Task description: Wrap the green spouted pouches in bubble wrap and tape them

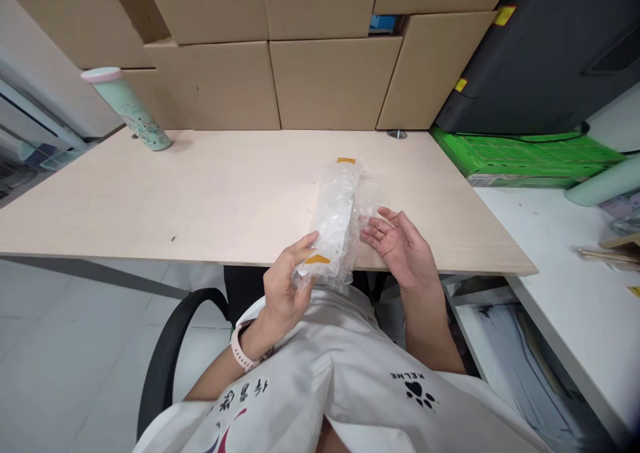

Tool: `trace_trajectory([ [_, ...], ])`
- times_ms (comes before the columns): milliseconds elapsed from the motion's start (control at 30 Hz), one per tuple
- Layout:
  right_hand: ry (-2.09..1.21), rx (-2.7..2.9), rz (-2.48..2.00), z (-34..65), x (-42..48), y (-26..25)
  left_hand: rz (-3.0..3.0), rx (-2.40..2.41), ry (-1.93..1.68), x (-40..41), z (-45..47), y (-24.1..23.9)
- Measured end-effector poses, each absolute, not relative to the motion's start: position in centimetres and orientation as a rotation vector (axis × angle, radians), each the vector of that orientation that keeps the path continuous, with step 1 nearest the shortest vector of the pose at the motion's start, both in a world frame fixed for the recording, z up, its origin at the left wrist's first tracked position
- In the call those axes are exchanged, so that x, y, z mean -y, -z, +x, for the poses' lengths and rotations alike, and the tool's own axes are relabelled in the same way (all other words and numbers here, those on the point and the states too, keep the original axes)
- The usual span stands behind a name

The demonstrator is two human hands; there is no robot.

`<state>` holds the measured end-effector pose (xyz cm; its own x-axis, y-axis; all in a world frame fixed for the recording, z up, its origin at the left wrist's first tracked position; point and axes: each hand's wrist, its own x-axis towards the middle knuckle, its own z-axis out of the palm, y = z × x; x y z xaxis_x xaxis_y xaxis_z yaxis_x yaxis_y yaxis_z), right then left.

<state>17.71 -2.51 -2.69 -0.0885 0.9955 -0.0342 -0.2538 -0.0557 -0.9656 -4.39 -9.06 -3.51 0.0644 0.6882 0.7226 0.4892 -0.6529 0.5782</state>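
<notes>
The left hand (286,286) is nearest, with a pink watch (242,352) on its wrist. Its thumb and fingers are closed on the near end of a clear bag (334,214), right by an orange tab (317,259). The pinch is small and holds just that 1 end.

The bag is long and crinkly. Its near end hangs past the edge of the desk (200,200), above the person's lap. The rest stretches away over the desk top. I cannot tell if the far end rests on the desk or sits just above it.

The right hand (397,245) is beside the bag, open wide with the palm up. Its fingertips touch the bag's right side, but it grips nothing.

What could go wrong? Only 1 hand has hold, and the plastic looks slick. If the pinch slips, the bag could slide off the edge and drop to the lap or the floor. A hard tug at the tab could rip the thin plastic. I cannot see what is inside, so I cannot tell if a rip would let something fall out.

Farther back, a green bottle (131,110) stands at the left of the desk, well apart from both hands. Boxes (325,83) are stacked behind the desk, and a green crate (520,158) sits to the right.
</notes>
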Motion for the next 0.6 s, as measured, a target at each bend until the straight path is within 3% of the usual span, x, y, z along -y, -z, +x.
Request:
trace_trajectory([
  [500,-1.159,1.16,-1.132,15.9,2.1,4.0,2.447,-1.091,-1.56,9.0,-3.9,4.0],
  [600,-1.28,1.192,-1.096,15.2,2.5,3.2,2.594,-1.046,-1.534,8.9,-3.7,4.1],
])
